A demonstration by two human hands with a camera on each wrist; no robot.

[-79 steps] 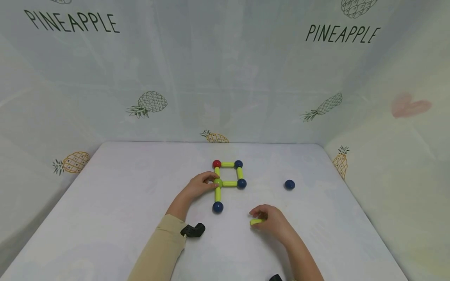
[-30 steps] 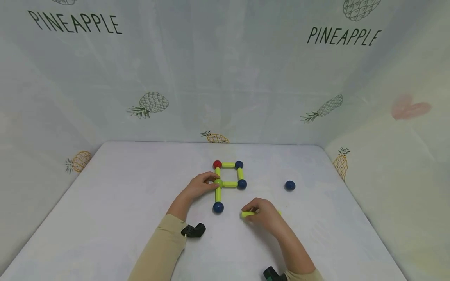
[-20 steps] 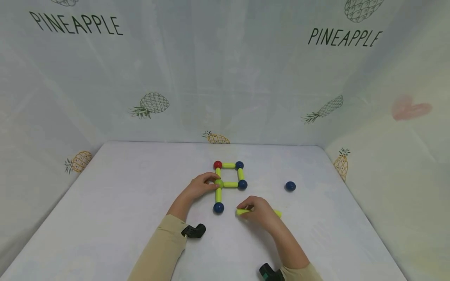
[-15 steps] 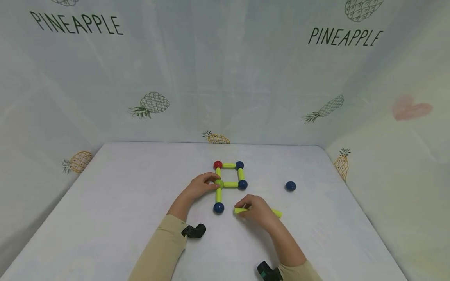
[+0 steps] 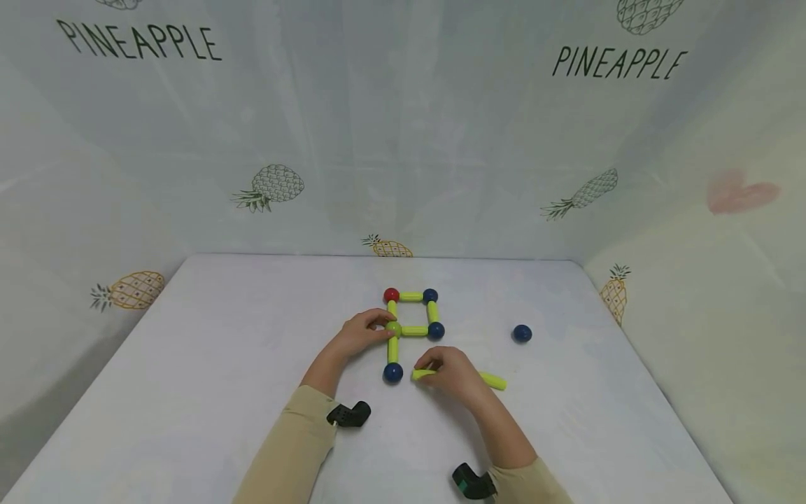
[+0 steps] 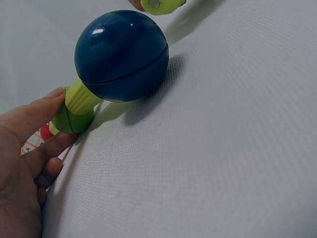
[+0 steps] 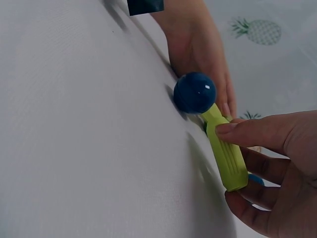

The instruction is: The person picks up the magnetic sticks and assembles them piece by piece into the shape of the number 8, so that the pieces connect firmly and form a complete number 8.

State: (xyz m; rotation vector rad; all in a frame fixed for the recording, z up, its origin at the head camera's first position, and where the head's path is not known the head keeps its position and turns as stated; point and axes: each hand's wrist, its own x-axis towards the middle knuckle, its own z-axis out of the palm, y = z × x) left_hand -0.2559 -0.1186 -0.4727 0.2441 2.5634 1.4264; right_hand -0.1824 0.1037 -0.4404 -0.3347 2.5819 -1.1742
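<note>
A flat frame of yellow-green magnetic rods and balls lies on the table, a square with one leg toward me. My left hand pinches its green ball between thumb and fingers. Red ball and two blue balls form the other corners; another blue ball ends the leg. To the right of that ball, a small gap away, my right hand holds a loose yellow-green rod between thumb and fingertips. In the head view the rod's far end is hidden by the hand.
Another yellow-green rod lies on the table behind my right hand, partly covered by it. A lone blue ball sits farther right. The white table meets a pineapple-print cloth at the back and sides.
My right hand has moved left and slightly away from me with its rod, closer to the leg's end ball. The rod behind it has come into view. My left hand keeps its place.
</note>
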